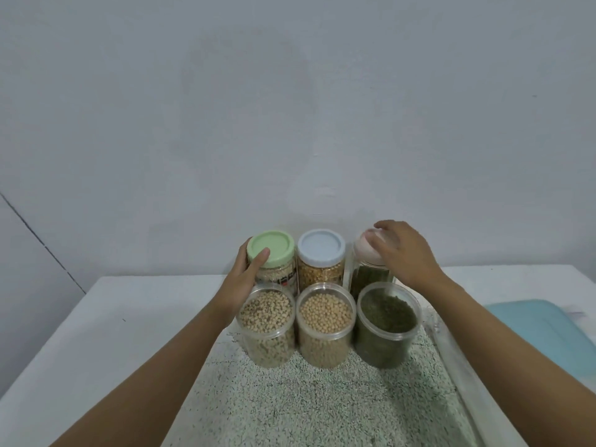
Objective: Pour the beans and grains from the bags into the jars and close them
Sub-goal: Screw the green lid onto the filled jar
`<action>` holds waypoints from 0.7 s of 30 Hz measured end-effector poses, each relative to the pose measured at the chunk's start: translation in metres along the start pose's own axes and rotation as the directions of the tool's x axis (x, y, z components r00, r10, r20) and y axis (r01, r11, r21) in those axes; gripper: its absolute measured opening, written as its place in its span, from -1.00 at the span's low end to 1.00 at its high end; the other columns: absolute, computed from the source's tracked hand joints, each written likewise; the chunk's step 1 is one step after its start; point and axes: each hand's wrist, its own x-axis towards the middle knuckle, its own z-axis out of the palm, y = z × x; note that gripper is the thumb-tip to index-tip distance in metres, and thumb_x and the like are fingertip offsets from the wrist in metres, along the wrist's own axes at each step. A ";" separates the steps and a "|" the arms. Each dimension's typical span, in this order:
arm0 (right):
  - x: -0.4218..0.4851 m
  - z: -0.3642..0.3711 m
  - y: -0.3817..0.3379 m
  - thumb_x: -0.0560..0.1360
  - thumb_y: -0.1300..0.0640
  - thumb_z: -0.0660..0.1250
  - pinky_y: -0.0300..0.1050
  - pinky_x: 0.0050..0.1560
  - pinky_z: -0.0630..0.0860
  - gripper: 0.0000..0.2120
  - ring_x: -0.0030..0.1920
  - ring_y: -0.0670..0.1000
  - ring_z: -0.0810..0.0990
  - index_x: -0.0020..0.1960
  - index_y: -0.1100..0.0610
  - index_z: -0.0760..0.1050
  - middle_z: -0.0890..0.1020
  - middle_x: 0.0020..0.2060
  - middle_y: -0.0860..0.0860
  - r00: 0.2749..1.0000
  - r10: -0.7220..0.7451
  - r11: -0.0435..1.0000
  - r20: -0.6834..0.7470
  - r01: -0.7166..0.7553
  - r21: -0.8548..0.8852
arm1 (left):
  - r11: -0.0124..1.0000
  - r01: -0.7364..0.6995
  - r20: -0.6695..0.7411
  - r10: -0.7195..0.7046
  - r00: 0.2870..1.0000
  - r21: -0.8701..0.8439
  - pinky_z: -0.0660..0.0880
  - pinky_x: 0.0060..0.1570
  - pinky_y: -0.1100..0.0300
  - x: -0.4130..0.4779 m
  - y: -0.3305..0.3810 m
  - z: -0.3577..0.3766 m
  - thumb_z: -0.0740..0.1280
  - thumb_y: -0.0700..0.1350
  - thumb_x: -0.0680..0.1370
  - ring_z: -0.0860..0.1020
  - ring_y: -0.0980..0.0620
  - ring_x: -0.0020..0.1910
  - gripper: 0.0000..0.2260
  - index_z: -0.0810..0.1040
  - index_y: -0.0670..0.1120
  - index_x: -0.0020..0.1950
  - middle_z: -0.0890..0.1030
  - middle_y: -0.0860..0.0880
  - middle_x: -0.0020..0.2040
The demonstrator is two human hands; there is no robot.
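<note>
Speckled mat (322,398) nearest; right of the blue-lidded jar (321,250), my right grip (403,256) curls over the pink lid (362,250) directly beneath; leftward, left grip (245,275) clasps the green-lidded jar (274,243).

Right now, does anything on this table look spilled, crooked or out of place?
Nothing is tipped or broken. The front jars of speckled beans, soybeans and green beans stand full but lidless, unlike the lidded jars behind. Specks by the left one may be spilled grains; too small to tell.
</note>
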 end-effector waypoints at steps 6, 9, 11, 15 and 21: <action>-0.025 -0.004 0.032 0.62 -0.19 0.26 0.01 0.33 0.39 -0.47 0.37 0.03 0.48 0.55 -0.13 0.28 0.46 0.42 -0.07 0.985 0.134 0.918 0.110 -0.165 0.360 | 1.000 0.024 -0.053 -0.024 0.998 0.003 0.52 -0.21 0.29 -0.004 0.004 0.010 0.15 0.11 0.70 0.62 0.43 -0.21 -0.67 0.23 0.18 0.46 0.52 0.19 0.14; -0.033 0.007 0.035 0.63 -0.18 0.25 0.02 0.37 0.37 -0.44 0.37 -0.03 0.42 0.58 -0.25 0.18 0.41 0.37 -0.13 0.976 0.157 0.823 0.154 -0.215 0.526 | 1.000 0.030 -0.071 -0.029 0.997 0.009 0.49 -0.27 0.43 -0.004 0.004 0.013 0.15 0.11 0.70 0.60 0.39 -0.13 -0.66 0.24 0.19 0.47 0.51 0.22 0.14; -0.033 0.012 0.034 0.65 -0.15 0.23 -0.02 0.34 0.34 -0.47 0.37 -0.05 0.38 0.58 -0.24 0.17 0.39 0.37 -0.14 0.977 0.161 0.787 0.140 -0.213 0.579 | 0.999 0.033 -0.076 -0.032 0.997 0.006 0.47 -0.18 0.37 -0.003 0.002 0.014 0.16 0.12 0.69 0.54 0.34 -0.01 -0.67 0.24 0.21 0.46 0.50 0.24 0.15; -0.028 0.016 0.036 0.64 -0.17 0.24 0.12 0.43 0.35 -0.49 0.38 0.03 0.45 0.55 -0.15 0.22 0.44 0.42 -0.04 0.971 0.187 0.753 0.152 -0.241 0.613 | 0.999 0.026 -0.087 -0.024 0.996 0.018 0.41 -0.10 0.31 -0.003 -0.002 0.016 0.15 0.13 0.69 0.49 0.31 0.06 -0.69 0.26 0.22 0.44 0.50 0.25 0.14; -0.021 0.017 0.038 0.64 -0.14 0.22 0.11 0.33 0.36 -0.53 0.35 0.12 0.45 0.49 -0.05 0.24 0.46 0.36 0.01 0.966 0.191 0.764 0.176 -0.259 0.591 | 0.996 -0.022 -0.093 0.031 0.995 0.090 0.46 -0.13 0.48 -0.001 -0.006 0.015 0.18 0.08 0.70 0.54 0.47 0.00 -0.65 0.27 0.12 0.48 0.52 0.21 0.19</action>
